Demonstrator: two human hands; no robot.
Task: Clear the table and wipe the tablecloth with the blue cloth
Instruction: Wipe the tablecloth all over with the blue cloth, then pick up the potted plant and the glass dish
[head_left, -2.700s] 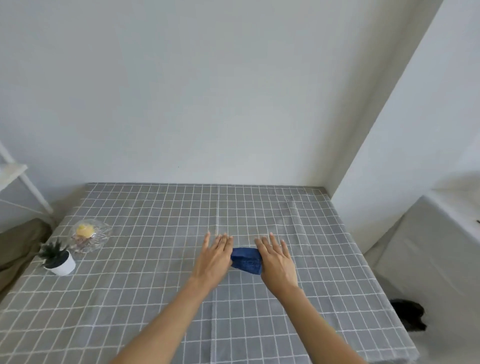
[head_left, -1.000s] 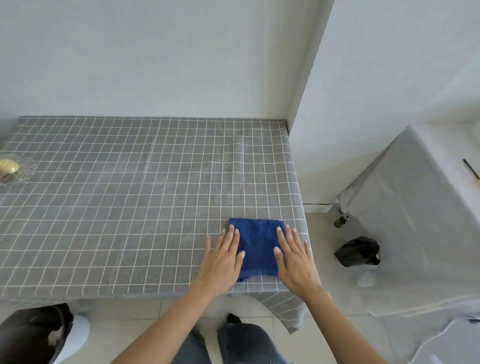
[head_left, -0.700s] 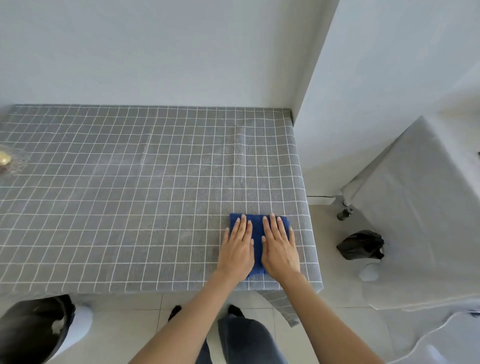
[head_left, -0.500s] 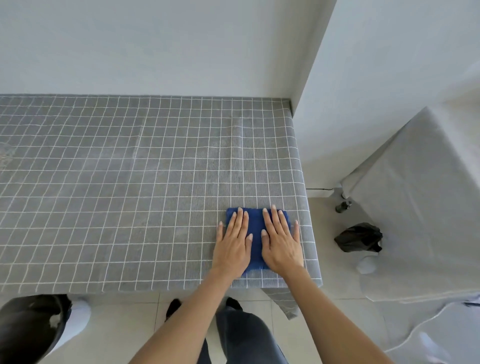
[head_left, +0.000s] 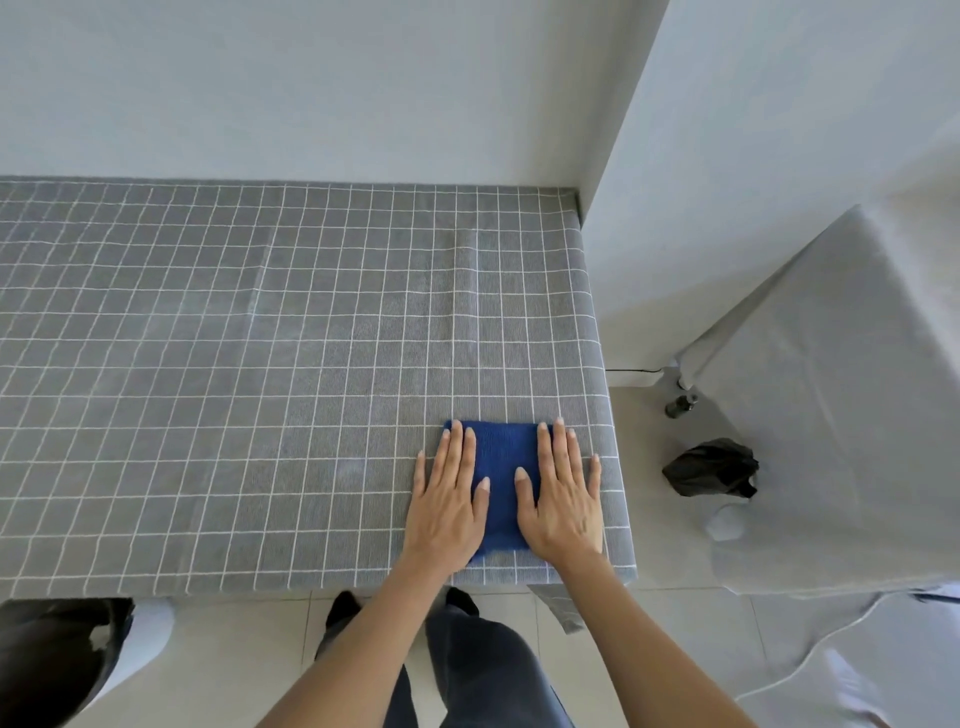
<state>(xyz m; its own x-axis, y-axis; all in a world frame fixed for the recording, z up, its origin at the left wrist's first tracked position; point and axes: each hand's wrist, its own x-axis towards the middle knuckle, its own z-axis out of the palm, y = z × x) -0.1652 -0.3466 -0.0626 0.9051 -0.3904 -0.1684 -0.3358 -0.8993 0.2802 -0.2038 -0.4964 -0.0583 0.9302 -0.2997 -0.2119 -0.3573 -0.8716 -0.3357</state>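
Observation:
The blue cloth (head_left: 501, 467) lies folded flat on the grey checked tablecloth (head_left: 260, 364), close to the table's near right corner. My left hand (head_left: 447, 499) rests palm down on the cloth's left side, fingers stretched out. My right hand (head_left: 563, 499) lies flat on its right side in the same way. A strip of blue shows between the two hands. Neither hand curls around the cloth. No other object shows on the tablecloth in this view.
A white wall (head_left: 727, 156) juts out just past the table's right edge. On the floor to the right sit a black bag (head_left: 711, 467) and a small dark bottle (head_left: 680, 405), beside white-draped furniture (head_left: 831, 389). A dark bin (head_left: 52, 649) stands under the near left edge.
The cloth went from the table's middle to the near right corner under both hands. Over the last half second my hands slid slightly apart on it, baring more blue between them.

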